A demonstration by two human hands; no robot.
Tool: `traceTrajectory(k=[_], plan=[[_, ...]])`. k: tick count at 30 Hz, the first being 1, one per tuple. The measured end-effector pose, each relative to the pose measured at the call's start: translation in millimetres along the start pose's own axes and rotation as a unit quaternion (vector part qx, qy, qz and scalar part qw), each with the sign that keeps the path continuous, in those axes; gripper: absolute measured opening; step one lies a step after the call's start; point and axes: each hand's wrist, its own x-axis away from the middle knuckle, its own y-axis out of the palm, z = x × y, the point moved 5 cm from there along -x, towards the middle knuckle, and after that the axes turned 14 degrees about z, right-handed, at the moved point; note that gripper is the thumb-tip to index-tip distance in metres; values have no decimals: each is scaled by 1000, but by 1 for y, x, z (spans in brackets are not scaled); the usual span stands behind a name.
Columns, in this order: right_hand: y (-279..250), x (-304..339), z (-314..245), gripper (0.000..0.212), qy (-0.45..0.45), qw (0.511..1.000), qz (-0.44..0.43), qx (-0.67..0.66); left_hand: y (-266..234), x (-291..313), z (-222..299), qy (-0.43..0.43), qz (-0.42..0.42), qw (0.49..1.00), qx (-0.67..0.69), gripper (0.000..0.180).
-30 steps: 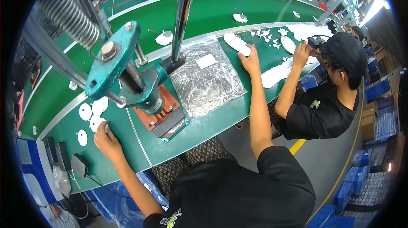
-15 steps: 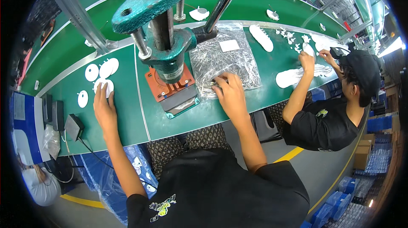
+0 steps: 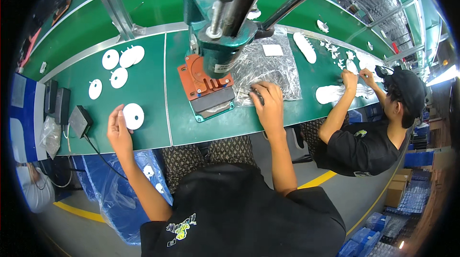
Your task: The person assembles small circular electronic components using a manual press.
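Note:
My left hand [image 3: 120,130] is closed on the edge of a flat white disc [image 3: 136,117] with a hole in it, near the table's front edge. Farther off on the left lie several similar white discs [image 3: 119,78], some overlapping and some with small tabs. My right hand [image 3: 270,108] rests at the near edge of a clear plastic bag [image 3: 282,72] full of thin metal pins. Its fingers are curled down among the pins, and what they pinch is hidden. Between my hands stands a green hand press [image 3: 225,41] over an orange fixture [image 3: 194,82] with slots.
A co-worker [image 3: 369,123] sits at the right, handling white parts. A white ribbed piece [image 3: 305,47] and small white parts [image 3: 330,48] lie beyond the bag. On the left are a black box with a cable [image 3: 80,122] and a blue machine [image 3: 26,118]. The press lever [image 3: 302,0] slants up rightward.
My left hand has drawn a white disc away from the group, toward me. My right hand stays at the bag with its fingers curled in more. The whole view has shifted slightly.

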Motion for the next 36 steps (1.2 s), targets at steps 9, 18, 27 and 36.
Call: traceTrajectory(k=[9,18,27,36], plan=[[9,-1,1,18,-18,999,-15,36,15,36,37,128,-19,986,-101,42],[9,-8,1,16,-19,998,-41,42,21,44,41,208,-12,964,-167,45],[-11,-3,-8,15,-14,999,-7,28,21,52,50,254,-19,952,-172,42],[-15,10,-5,11,342,911,-104,-205,24,73,62,271,-131,943,-142,35]])
